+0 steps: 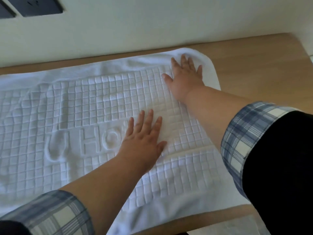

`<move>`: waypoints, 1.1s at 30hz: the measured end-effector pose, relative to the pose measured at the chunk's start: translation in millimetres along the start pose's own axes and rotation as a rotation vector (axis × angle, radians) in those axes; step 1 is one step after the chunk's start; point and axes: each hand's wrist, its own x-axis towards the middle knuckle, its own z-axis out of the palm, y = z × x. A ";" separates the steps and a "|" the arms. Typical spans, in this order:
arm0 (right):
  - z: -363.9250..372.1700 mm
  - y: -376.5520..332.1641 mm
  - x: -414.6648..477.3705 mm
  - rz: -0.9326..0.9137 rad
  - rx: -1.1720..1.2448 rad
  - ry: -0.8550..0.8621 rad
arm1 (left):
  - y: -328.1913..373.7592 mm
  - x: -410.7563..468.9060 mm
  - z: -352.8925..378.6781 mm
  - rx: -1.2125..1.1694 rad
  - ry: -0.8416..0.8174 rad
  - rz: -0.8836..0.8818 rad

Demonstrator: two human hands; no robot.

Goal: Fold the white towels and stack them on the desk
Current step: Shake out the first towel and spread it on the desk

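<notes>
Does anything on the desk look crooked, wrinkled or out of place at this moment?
Only small things. The white towel lies spread on the desk, but its far right corner is bunched near the right hand, and its left part is rippled. The left hand presses it flat.

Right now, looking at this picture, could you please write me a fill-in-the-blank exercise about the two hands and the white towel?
1. The white towel with a raised square grid lies spread out on the light ____ desk.
2. The left hand lies flat and partly covers raised ____ that begin "Ho".
3. The right hand presses the towel near its far right ____.
Missing words: wooden; letters; corner.
</notes>
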 end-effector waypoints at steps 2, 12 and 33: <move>3.7 0.1 -23.9 -0.039 0.009 -0.011 | 13.9 -13.0 3.8 0.003 -0.036 0.067; 18.2 31.1 -110.1 0.101 0.052 0.000 | 38.2 -47.5 24.1 0.061 -0.073 0.142; 95.2 -88.3 -310.6 -0.092 0.119 0.045 | -27.1 -187.3 66.4 0.032 -0.069 0.116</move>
